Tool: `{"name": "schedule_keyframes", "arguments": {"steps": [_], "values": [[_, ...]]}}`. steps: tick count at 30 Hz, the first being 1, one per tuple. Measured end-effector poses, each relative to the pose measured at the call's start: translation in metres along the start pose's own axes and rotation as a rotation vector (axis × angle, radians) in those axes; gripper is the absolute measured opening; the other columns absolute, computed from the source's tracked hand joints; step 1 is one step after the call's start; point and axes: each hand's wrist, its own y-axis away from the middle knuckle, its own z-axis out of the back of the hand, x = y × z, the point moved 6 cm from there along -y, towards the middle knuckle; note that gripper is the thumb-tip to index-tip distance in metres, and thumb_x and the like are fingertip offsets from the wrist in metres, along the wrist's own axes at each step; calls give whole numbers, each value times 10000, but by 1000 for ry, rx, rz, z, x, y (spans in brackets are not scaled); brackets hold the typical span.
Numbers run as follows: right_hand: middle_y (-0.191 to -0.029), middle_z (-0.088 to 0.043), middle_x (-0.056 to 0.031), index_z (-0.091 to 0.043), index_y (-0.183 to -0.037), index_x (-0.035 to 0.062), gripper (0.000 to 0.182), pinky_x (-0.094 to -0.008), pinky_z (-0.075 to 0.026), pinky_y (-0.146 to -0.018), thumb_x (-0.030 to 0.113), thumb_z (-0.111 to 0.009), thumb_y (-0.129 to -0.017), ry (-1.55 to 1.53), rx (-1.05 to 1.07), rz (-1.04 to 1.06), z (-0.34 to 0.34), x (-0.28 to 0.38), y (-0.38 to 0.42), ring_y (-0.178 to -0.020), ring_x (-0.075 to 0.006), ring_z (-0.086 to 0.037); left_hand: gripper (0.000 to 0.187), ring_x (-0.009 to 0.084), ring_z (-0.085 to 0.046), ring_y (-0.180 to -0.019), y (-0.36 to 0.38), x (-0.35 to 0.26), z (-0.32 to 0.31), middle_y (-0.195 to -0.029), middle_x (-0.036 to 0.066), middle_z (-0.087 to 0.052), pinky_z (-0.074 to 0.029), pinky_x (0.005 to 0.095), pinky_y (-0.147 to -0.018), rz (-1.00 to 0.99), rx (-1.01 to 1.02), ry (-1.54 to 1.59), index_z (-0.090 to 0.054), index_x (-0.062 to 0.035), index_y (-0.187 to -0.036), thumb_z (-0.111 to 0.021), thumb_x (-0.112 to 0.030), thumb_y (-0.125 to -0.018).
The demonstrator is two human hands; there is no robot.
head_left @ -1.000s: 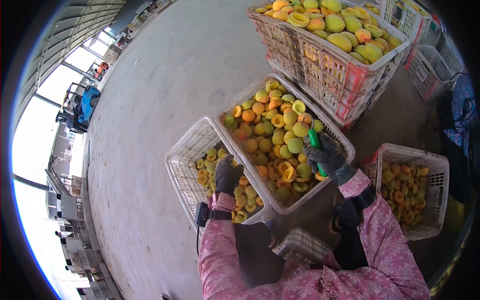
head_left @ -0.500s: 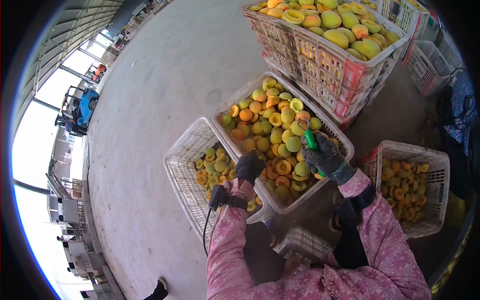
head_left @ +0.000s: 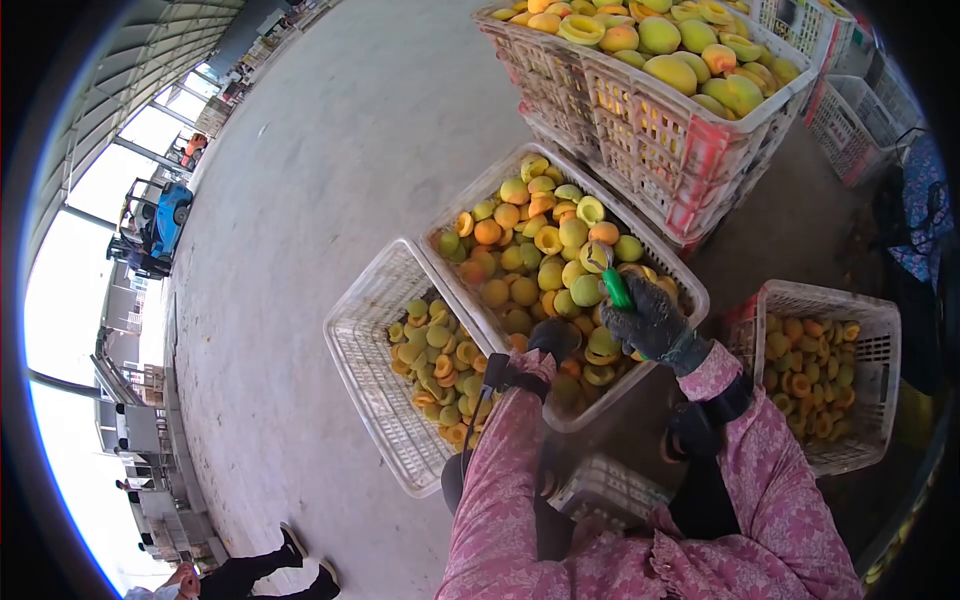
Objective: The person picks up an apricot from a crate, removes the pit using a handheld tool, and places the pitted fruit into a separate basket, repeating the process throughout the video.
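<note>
My right hand [head_left: 648, 318], in a dark glove, is closed around a green-handled pitting tool [head_left: 618, 289] whose metal loop end points away from me. It hovers over a large crate [head_left: 463, 283] of yellow-green and orange peach halves [head_left: 523, 291]. Low over the near part of that fruit is my left hand [head_left: 555, 338], also gloved. Its fingers point down among the peaches and are hidden and smeared. Beside it on the left stands a second white crate [head_left: 372, 409], partly filled with peach halves [head_left: 437, 352].
Stacked crates [head_left: 640, 110] heaped with peaches rise behind the large crate. Another crate of halves [head_left: 808, 375] stands at my right. A small crate [head_left: 612, 492] sits between my legs. A person's legs [head_left: 270, 570] show at lower left; a blue forklift [head_left: 155, 220] is farther off.
My left hand has moved right, from the shared edge of the two crates to over the large crate's fruit. The tool has shifted slightly down. More of the other person shows at lower left.
</note>
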Motion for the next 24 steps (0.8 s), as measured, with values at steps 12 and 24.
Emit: {"name": "schedule_keyframes", "arguments": {"steps": [12, 24], "values": [[-854, -549, -165, -493, -1003, 36, 355, -438, -441, -646, 212, -622, -723, 98, -40, 163, -7, 9, 3, -763, -363, -556, 270, 138, -471, -491, 61, 41, 98, -586, 24, -547, -395, 288, -468, 159, 153, 1019, -659, -21, -750, -704, -271, -659], [-877, -556, -182, -481, -1047, 25, 405, -451, -446, -667, 220, -615, -719, 249, -43, 326, -12, 11, 4, -782, -376, -555, 219, 312, -562, -866, 69, 43, 152, -871, 126, -602, -453, 436, -748, -135, -384, -19, -630, -105, -793, -548, -294, -718]]}}
